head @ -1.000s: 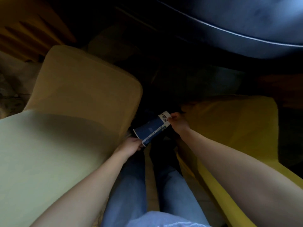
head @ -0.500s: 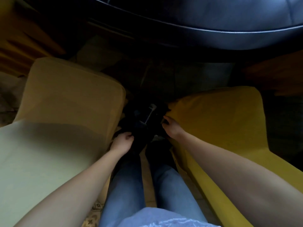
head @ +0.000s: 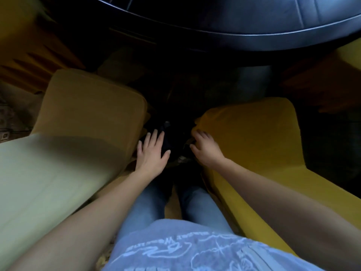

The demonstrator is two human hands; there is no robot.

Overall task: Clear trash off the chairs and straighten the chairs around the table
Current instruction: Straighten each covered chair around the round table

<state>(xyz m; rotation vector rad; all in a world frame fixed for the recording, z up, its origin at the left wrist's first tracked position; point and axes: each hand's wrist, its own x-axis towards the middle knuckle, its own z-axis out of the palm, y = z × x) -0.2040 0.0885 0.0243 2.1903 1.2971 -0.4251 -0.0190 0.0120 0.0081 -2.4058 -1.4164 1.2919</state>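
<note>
While the dark round table (head: 244, 22) is looming across the top of the view, two chairs are sitting on either side of the person's legs: a pale yellow chair (head: 78, 118) just outside the left hand's fingers, and a deeper yellow chair (head: 250, 133) under and beyond the right hand's fingers. Both seats are looking bare of rubbish as far as they show, so the clearing appears largely done here; the straightening seems yet to come, since the two chairs are angling apart rather than squarely facing the table.

The left hand (head: 152, 153) is spreading flat, fingers splayed and gripping nothing, beside the pale chair's inner edge. The right hand (head: 205, 149) is curling loosely at the front corner of the other seat; whether it is pinching the fabric cannot be told. Between the fingertips, a dark heap (head: 173, 141) is lying low in shadow, too dim to identify.

Compared with a second ago, the blue and white carton held between both hands is no longer showing, and the hands are now opening apart.
</note>
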